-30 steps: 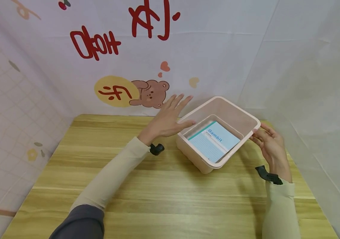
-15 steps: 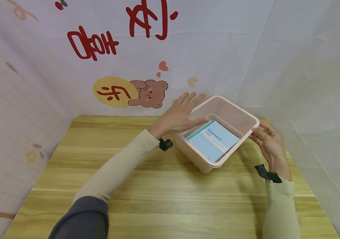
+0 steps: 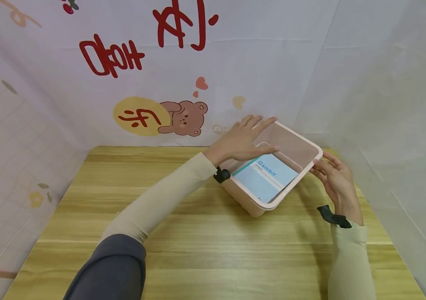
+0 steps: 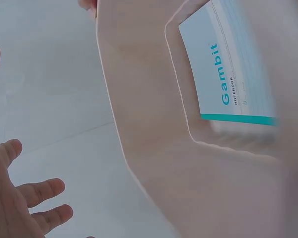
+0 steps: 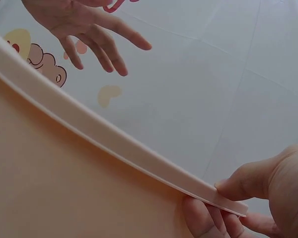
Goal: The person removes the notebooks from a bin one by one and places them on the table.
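A pale pink plastic bin (image 3: pixel 243 201) stands at an angle on the table, and a light blue notebook (image 3: pixel 267 177) marked "Gambit" lies flat on its bottom. My right hand (image 3: pixel 339 181) pinches the bin's right corner; in the right wrist view the thumb presses on top of the rim (image 5: pixel 114 141) with fingers curled beneath. Spread out over the bin's far left side is my left hand (image 3: pixel 240 141), which holds nothing. It hides part of the rim there. In the left wrist view the left hand's fingers (image 4: pixel 42 191) extend beside the bin's wall.
The wood-grain table (image 3: pixel 198 250) runs back to a white wall sheet (image 3: pixel 257 62) printed with red characters and a bear (image 3: pixel 187 118). More white sheeting rises along the left and right edges. A dark wrist strap (image 3: pixel 334 217) sits on the right wrist.
My left hand has moved to the right, from beside the bin's left edge to over the bin. The right hand keeps its hold on the corner, and the bin stays in place.
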The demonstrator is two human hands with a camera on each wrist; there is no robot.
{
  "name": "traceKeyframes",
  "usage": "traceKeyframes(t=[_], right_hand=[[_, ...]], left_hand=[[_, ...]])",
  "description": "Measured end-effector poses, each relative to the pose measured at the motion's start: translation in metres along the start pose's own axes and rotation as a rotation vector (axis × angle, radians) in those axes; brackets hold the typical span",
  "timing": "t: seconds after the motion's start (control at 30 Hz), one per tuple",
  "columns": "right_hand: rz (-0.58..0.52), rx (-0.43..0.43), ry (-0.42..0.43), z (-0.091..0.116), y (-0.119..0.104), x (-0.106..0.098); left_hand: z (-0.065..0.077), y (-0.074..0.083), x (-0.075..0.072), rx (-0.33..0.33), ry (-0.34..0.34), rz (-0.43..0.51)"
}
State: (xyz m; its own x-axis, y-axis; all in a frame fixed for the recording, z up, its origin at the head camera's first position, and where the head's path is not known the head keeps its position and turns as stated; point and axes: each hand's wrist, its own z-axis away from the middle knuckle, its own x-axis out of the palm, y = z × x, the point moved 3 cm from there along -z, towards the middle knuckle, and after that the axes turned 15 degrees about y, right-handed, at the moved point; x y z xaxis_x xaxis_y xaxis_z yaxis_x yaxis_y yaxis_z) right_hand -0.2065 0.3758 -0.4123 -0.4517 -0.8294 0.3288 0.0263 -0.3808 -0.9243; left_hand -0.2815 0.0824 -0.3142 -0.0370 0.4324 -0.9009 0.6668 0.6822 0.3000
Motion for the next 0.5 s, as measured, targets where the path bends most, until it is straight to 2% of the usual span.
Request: traceKeyframes(t=[0.17,0.4,0.5], right_hand=[[-0.008,0.0,-0.004,-0.001,0.0,0.0],[-0.016,0.002,-0.009,-0.001,0.0,0.0],[-0.013,0.001,-0.011,-0.001,0.0,-0.001]], left_hand=[[-0.016,0.01,0.008,0.032,-0.011,-0.033],[-0.033,0.023,0.028,0.059,-0.076,-0.043],[-0.041,0.028,0.039,0.101,-0.1,-0.072]])
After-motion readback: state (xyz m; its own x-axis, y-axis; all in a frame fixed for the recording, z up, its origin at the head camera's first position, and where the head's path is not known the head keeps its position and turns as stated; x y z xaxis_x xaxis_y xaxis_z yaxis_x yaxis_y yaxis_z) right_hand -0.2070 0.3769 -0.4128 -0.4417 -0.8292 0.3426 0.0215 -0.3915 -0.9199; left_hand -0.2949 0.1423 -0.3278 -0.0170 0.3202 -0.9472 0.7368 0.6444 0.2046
